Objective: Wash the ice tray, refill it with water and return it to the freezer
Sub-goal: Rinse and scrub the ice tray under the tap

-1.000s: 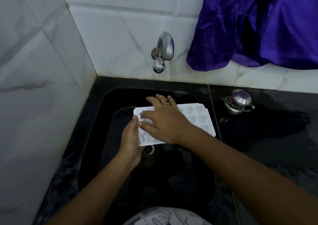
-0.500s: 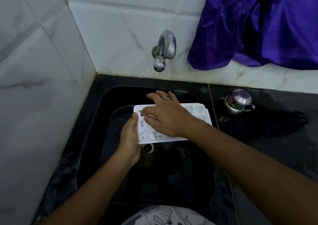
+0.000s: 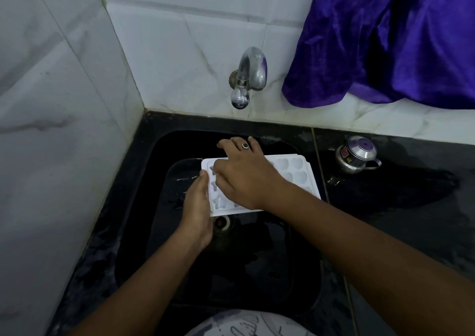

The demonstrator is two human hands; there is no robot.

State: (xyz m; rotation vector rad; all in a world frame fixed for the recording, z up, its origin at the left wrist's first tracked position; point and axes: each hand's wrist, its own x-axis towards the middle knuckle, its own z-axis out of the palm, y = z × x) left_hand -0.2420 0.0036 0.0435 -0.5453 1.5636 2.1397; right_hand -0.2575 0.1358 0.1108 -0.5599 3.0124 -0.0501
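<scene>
Right hand (image 3: 244,179) has shifted only a little across the ice tray (image 3: 295,173) versus a second ago; a star cell at the near-left corner is more exposed now. Tray position is basically unchanged.

Current state:
- Tray is held cells-up over the black sink (image 3: 154,233), above the drain (image 3: 221,223), below and in front of the tap (image 3: 246,78).
- Left hand (image 3: 198,207) grips the tray's left short edge, thumb on the rim. The fingers under it are hidden.
- Right-hand fingers (image 3: 231,144) are spread and laid across the far-left cells, tips past the far rim. Reads as rubbing, not a grip.
- No water stream visible from the tap.

Step, as I judge it: the wash, scrubbing cells by hand. Refill and freezer not started.

Next move likely needs the right hand off the tray and onto the tap, while the left keeps the tray level under the spout. One-handed hold on a short edge means tilt and spill risk once the cells fill.

Steel pot (image 3: 357,155) sits on the desk (image 3: 411,207) right of the sink, well apart.
</scene>
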